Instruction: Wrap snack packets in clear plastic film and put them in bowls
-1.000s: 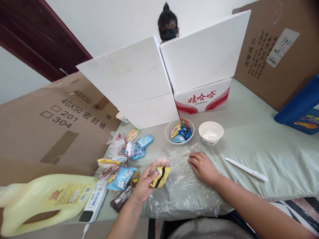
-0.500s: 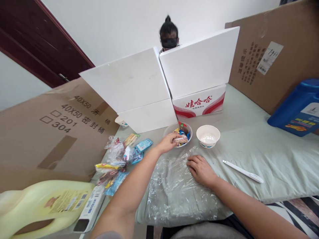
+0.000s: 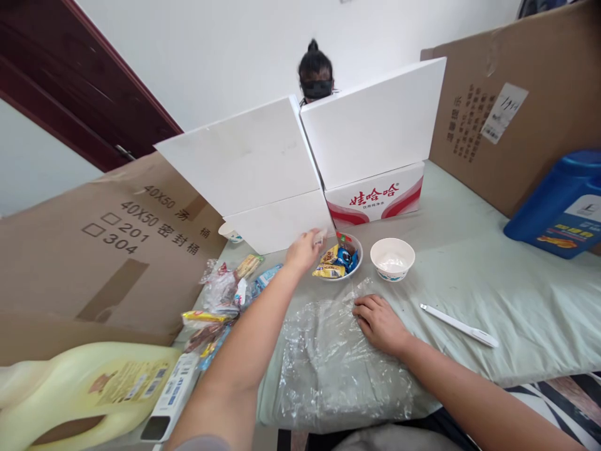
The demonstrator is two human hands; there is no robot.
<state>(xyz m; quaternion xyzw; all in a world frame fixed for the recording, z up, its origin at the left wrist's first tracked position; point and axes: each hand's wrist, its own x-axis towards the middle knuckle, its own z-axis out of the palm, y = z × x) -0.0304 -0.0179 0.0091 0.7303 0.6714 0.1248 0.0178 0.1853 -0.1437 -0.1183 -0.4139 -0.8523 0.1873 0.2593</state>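
My left hand (image 3: 303,252) is raised beside the left rim of a bowl (image 3: 358,263), its fingers closed on a small whitish wrapped snack (image 3: 320,236) that they partly hide. In the bowl lie yellow snack packets (image 3: 329,270), blue packets (image 3: 348,260) and a bit of red and green wrapping. My right hand (image 3: 379,321) rests palm down, fingers apart and lightly bent, at the edge of a crumpled clear plastic sheet (image 3: 335,363). Right of the packets, a white paper bowl (image 3: 392,259) stands upright with nothing visible inside.
White boxes (image 3: 244,169) stand behind the bowls; a person (image 3: 317,72) wearing a dark blindfold is beyond them. Loose snack packets (image 3: 225,294) and a pale yellow jug (image 3: 94,388) are left. A white utility knife (image 3: 457,324) and blue bottle (image 3: 561,207) are right.
My left hand has lifted the wrapped snack out of the bowl and moved left and away from me, uncovering the yellow packets. My right hand stays on the plastic.
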